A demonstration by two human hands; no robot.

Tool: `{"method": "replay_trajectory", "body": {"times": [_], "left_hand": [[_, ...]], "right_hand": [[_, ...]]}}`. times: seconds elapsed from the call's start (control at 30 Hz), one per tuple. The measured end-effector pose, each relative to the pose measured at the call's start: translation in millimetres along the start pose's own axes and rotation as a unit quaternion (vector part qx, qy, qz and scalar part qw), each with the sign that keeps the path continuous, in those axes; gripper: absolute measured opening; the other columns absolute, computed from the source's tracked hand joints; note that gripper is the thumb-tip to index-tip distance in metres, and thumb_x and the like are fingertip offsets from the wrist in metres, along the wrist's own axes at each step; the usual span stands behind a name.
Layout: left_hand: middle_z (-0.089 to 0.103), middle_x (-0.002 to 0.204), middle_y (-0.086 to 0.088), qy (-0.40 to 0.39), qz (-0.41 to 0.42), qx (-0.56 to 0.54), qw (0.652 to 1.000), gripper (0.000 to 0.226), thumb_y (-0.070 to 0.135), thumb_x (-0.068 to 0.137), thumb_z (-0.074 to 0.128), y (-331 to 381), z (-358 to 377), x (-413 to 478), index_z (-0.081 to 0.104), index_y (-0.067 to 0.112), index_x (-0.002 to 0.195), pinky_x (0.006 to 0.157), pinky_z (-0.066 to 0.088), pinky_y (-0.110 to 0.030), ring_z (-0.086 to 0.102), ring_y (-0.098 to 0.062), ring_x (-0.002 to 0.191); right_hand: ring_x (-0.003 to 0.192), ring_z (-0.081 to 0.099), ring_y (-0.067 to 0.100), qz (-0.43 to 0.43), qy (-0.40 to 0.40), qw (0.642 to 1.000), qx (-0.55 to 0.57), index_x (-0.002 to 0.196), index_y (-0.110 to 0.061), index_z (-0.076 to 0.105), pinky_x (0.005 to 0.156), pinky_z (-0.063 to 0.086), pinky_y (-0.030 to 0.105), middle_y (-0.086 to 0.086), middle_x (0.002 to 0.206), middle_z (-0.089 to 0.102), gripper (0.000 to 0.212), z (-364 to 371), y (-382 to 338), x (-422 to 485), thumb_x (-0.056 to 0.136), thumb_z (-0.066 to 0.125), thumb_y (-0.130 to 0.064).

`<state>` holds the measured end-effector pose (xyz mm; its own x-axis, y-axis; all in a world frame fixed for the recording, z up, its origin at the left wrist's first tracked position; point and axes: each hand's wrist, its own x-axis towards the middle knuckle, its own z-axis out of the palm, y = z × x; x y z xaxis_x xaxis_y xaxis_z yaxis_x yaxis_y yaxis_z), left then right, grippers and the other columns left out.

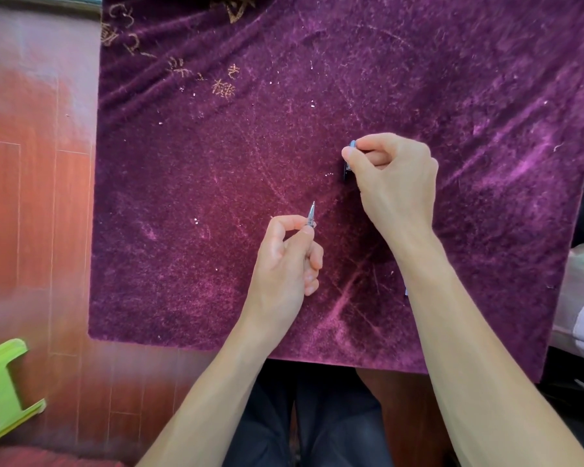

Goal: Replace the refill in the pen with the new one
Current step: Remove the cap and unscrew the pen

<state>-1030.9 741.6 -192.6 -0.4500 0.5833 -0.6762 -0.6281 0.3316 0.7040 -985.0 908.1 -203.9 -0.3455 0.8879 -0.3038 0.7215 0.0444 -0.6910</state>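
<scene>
Left hand (285,261) is over the purple cloth (216,163), thumb and forefinger pinching a slim metal pen tip (311,215); its point aims up and away from the person, while its lower end is hidden in the fist. The other fingers are curled in.

Right hand (393,180) is farther up the cloth, knuckles up, fingers pressed onto a dark pen part (348,160) with a silvery end; most of it is hidden by the hand. The part touches or nearly touches the cloth; cannot tell which.

The hands are apart. A refill cannot be told apart from these parts. Green stool (0,389) on the floor at lower left.
</scene>
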Motion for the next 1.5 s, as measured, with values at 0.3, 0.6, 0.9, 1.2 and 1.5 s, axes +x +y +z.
{"method": "replay_trajectory", "body": {"times": [0.3,0.6,0.9,1.2,1.5], "left_hand": [[0.057,0.063,0.002,-0.002,0.006,-0.003,1.0,0.008,0.034,0.091,0.053,-4,0,-2,0.061,0.03,0.094,0.042,0.038,-0.021,0.041,-0.005,0.045],[0.058,0.063,0.001,-0.002,0.009,-0.003,1.0,0.008,0.031,0.093,0.052,-9,1,-5,0.06,0.029,0.095,0.042,0.038,-0.021,0.041,-0.006,0.045],[0.061,0.065,-0.001,0.005,0.022,0.016,1.0,0.012,0.029,0.097,0.051,-6,2,-14,0.059,0.022,0.102,0.042,0.041,-0.022,0.043,-0.007,0.045],[0.063,0.07,-0.005,-0.028,0.059,0.013,0.998,0.01,0.022,0.102,0.051,-4,6,-39,0.06,0.018,0.106,0.044,0.041,-0.022,0.044,-0.008,0.046],[0.062,0.07,0.001,-0.042,0.084,0.071,0.993,0.014,0.01,0.108,0.046,-17,5,-63,0.058,0.004,0.11,0.047,0.039,-0.021,0.045,-0.004,0.049]], "right_hand": [[0.068,0.067,0.003,-0.025,0.025,0.999,-0.005,0.11,-0.024,0.076,0.078,0.055,0.025,-0.017,0.068,0.065,0.015,2,6,-5,0.097,0.073,-0.032],[0.057,0.061,-0.008,-0.012,0.024,0.999,0.019,0.107,-0.029,0.077,0.067,0.049,0.011,-0.017,0.067,0.065,0.015,1,9,-4,0.096,0.073,-0.038],[0.059,0.062,-0.005,-0.02,0.031,0.994,0.107,0.102,-0.027,0.08,0.065,0.051,0.014,-0.012,0.074,0.071,0.011,-25,-1,-33,0.095,0.075,-0.034],[0.062,0.062,-0.008,0.044,-0.099,0.964,0.243,0.1,-0.02,0.083,0.063,0.048,0.007,-0.018,0.074,0.075,0.01,-41,13,-113,0.102,0.074,-0.023],[0.047,0.058,0.0,0.083,-0.154,0.911,0.372,0.09,-0.019,0.083,0.055,0.049,0.01,-0.005,0.055,0.064,0.011,-33,28,-142,0.098,0.077,-0.017]]}}
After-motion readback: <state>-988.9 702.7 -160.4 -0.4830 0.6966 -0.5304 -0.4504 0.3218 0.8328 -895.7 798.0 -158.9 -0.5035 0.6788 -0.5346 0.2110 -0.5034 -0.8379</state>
